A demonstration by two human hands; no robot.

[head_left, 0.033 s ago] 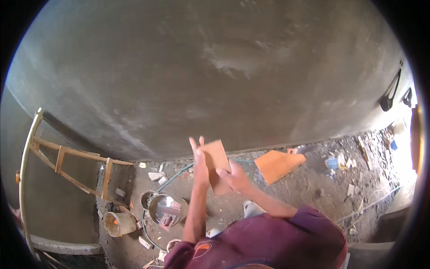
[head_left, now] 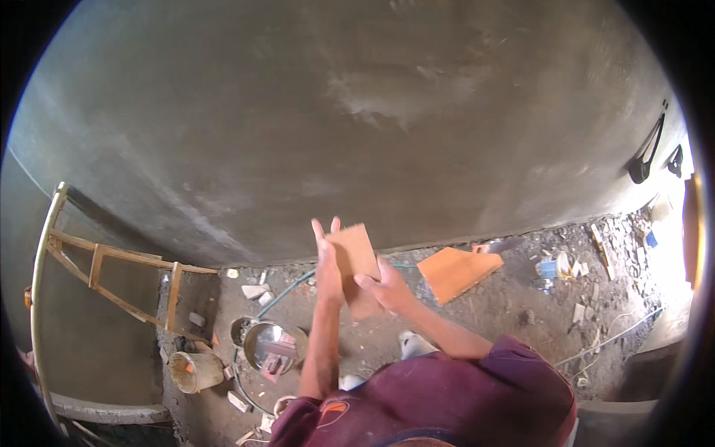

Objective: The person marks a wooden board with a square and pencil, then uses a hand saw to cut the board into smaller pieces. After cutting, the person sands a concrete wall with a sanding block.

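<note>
A small rectangular piece of orange-brown board (head_left: 356, 257) is held up in front of me between both hands. My left hand (head_left: 328, 272) grips its left edge, thumb along the side and two fingertips sticking up past it. On the lower right edge, my right hand (head_left: 385, 287) is closed, its thumb on the near face and its other fingers behind, mostly hidden. A larger, angular sheet of similar orange-brown board (head_left: 459, 274) lies on the ground to the right, with what looks like a handsaw (head_left: 497, 246) at its far edge.
A grey plastered wall (head_left: 335, 149) rises ahead. On the left lean wooden frame pieces (head_left: 175, 296). A bucket (head_left: 195, 372), a round basin (head_left: 270, 349) with tools inside and a green hose (head_left: 287, 293) lie below. Rubble and a blue-and-white container (head_left: 553, 268) are at right.
The view has shifted slightly, so the surroundings sit a little further left. Both hands and the small board appear slightly higher; the grip looks the same.
</note>
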